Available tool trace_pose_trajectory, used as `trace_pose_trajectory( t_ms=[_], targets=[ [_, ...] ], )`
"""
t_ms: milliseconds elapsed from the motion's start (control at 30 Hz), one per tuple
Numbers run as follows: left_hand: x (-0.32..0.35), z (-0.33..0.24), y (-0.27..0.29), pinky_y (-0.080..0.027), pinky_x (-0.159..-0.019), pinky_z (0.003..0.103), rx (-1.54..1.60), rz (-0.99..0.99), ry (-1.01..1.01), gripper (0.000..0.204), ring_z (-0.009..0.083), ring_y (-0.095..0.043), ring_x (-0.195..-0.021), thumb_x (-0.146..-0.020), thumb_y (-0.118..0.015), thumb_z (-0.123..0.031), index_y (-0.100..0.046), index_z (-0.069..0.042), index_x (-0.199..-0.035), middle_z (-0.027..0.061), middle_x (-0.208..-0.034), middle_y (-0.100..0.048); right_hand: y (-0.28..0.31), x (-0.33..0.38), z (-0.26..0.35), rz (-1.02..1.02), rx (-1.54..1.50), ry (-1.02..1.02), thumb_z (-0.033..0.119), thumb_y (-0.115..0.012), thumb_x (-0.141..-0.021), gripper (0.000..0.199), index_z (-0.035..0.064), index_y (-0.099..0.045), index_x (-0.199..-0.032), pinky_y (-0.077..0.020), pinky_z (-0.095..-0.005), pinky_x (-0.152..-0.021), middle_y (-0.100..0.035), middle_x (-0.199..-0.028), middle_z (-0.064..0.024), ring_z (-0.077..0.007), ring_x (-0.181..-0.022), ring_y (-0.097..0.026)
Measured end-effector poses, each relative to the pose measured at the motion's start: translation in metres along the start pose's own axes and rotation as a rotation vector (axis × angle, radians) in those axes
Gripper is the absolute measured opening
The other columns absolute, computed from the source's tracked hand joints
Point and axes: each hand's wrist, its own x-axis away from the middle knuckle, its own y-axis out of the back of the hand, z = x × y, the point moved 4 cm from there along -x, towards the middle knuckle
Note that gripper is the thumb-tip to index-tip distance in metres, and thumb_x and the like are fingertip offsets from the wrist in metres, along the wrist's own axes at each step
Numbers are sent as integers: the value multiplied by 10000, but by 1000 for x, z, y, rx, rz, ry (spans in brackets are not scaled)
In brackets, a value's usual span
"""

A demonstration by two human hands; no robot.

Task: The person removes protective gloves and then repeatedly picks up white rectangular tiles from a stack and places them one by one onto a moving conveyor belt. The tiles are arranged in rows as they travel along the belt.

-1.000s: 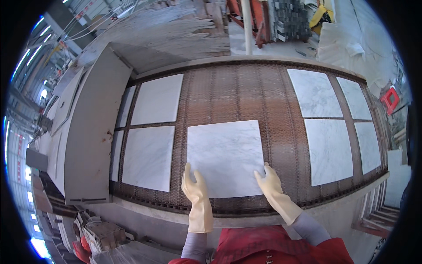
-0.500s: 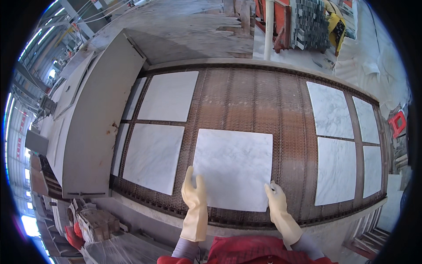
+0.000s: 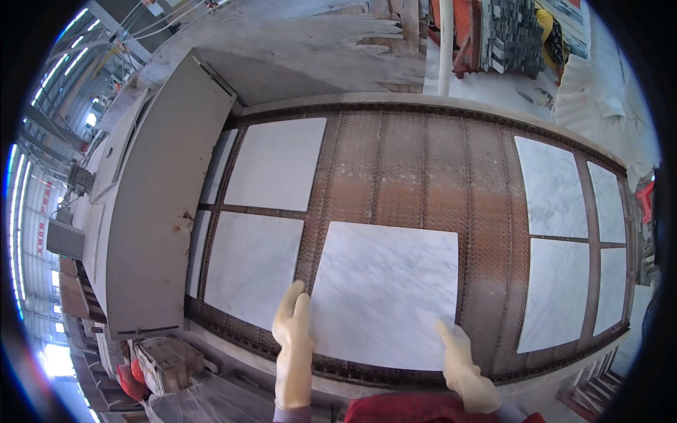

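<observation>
A large white, grey-veined stone slab (image 3: 384,292) lies flat in front of me on a brown mesh conveyor bed (image 3: 437,201). Beside its left edge, my left hand (image 3: 292,349), in a cream rubber glove, has its fingers stretched forward and its thumb apart. My right hand (image 3: 464,370), gloved alike, is at the lower right edge. One right fingertip overlaps the slab's face while the others lie just outside it. Neither hand shows a closed grip; contact under the edges is hidden. Close to my left hand is another pale slab (image 3: 254,264).
Another slab (image 3: 276,163) lies farther back on the left, near a grey metal housing (image 3: 159,211) across the bed. Several marbled slabs (image 3: 557,292) rest on the right. Beyond the bed are a pale post (image 3: 445,49) and stacked grey stone pieces (image 3: 511,35).
The view has shifted, so the bed and slabs sit lower in it. The middle slab looks slightly larger and its veins show more clearly. Both hands stay beside its edges.
</observation>
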Motion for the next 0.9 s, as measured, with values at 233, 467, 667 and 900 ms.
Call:
trace_pose_trajectory(
  t_ms=[233, 467, 667, 900],
  targets=[
    [-27, -29, -41, -478, -934, 328, 262, 97, 109, 369, 184, -618, -1066, -923, -603, -192, -709, 0, -1219, 112, -1204, -690, 6, -47, 47, 0, -116, 101, 400, -660, -960, 585, -41, -578, -1336, -400, -373, -1042, -629, -1292, -135, -219, -1196, -552],
    [-121, -107, -122, -466, -931, 325, 154, 138, -101, 428, 200, -607, -1074, -928, -590, -316, -708, -21, -1215, 111, -1206, -681, -21, -122, 167, -52, -135, 268, 450, -638, -959, 632, -12, -556, -1382, -386, -407, -1071, -611, -1346, -143, -241, -1249, -541],
    [-194, -113, -167, -440, -981, 315, 102, 179, -207, 441, 208, -592, -1146, -943, -577, -317, -682, -24, -1256, 102, -1268, -665, -28, -196, 210, -123, -59, 392, 499, -649, -929, 602, -12, -649, -1248, -459, -387, -937, -680, -1192, -133, -225, -1085, -607],
    [-170, -112, -174, -406, -1058, 329, 396, 336, -171, 416, 229, -560, -1243, -992, -536, -247, -641, 12, -1300, 115, -1335, -633, -17, -231, 201, -233, 215, 348, 481, -630, -936, 547, 67, -650, -1293, -476, -379, -958, -695, -1198, -153, -252, -1114, -644]
  ],
)
